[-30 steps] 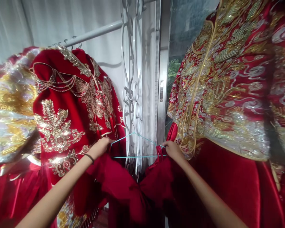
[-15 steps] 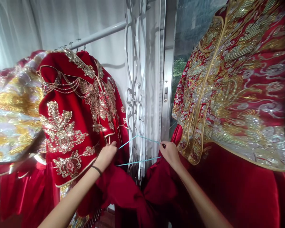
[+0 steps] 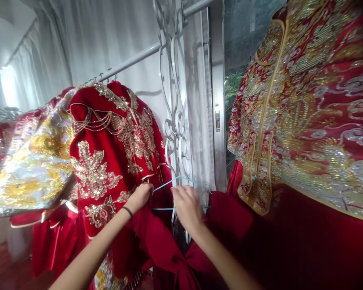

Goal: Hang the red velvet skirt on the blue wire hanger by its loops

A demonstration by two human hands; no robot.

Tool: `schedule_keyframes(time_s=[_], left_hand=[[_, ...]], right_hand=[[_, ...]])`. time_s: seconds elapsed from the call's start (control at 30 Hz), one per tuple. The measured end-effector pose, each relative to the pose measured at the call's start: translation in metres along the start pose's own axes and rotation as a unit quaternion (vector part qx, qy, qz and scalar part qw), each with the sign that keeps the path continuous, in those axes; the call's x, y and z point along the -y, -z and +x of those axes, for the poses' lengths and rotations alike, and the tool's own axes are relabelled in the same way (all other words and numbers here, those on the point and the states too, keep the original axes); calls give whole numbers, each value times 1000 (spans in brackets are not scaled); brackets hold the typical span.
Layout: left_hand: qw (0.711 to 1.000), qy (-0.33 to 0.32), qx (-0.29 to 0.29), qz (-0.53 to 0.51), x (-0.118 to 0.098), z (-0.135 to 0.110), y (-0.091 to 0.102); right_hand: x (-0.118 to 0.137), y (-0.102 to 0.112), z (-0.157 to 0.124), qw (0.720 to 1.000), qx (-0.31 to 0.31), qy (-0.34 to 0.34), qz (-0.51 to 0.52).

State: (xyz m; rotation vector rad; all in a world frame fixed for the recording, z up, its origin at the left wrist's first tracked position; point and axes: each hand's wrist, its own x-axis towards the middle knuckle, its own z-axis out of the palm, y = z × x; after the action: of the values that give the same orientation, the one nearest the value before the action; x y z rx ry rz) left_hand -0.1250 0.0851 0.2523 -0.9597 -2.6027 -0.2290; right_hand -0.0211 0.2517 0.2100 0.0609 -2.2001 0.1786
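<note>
A thin light-blue wire hanger (image 3: 169,183) hangs low between two garments, with plain red cloth (image 3: 166,249) draped from it. My left hand (image 3: 140,196) pinches the hanger's left end, fingers closed. My right hand (image 3: 184,205) sits over the hanger's middle, slightly blurred, fingers curled at the wire; its grip is hidden. A black band circles my left wrist.
A red velvet jacket with gold beading (image 3: 115,141) hangs on the white rail (image 3: 133,61) at left, with more embroidered gowns (image 3: 36,161) behind. A large red-and-gold embroidered jacket (image 3: 305,104) fills the right. White scrolled ironwork (image 3: 172,100), curtains and a door frame stand between.
My right hand has slid left from the hanger's right end to its middle. The view has shifted, showing more of the rail and gowns at left.
</note>
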Motion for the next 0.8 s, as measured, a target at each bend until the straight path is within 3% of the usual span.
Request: schedule_keyframes(time_s=[0.07,0.2,0.33,0.5,0.57,0.63,0.7,0.8], left_hand=[[1000,-3,-12,-20,6,0,-1],[998,2,-35,-51,13,-4,0],[996,13,-68,-53,1,-6,10],[995,15,-101,-16,-20,3,13],[993,33,-111,-19,-22,6,4],[990,56,-126,-28,-22,6,-11],[984,78,-153,-37,-24,4,-30],[964,96,-237,-70,-33,-9,-73]], right_hand=[[26,-15,15,993,84,50,70],[50,-42,36,973,193,19,124],[58,-52,40,969,220,-24,111],[59,-49,37,965,224,-48,126],[51,-49,26,968,169,-42,178],[40,-53,0,966,57,-55,246],[32,-61,-43,951,-55,-90,291],[30,-72,-126,941,-115,-117,295]])
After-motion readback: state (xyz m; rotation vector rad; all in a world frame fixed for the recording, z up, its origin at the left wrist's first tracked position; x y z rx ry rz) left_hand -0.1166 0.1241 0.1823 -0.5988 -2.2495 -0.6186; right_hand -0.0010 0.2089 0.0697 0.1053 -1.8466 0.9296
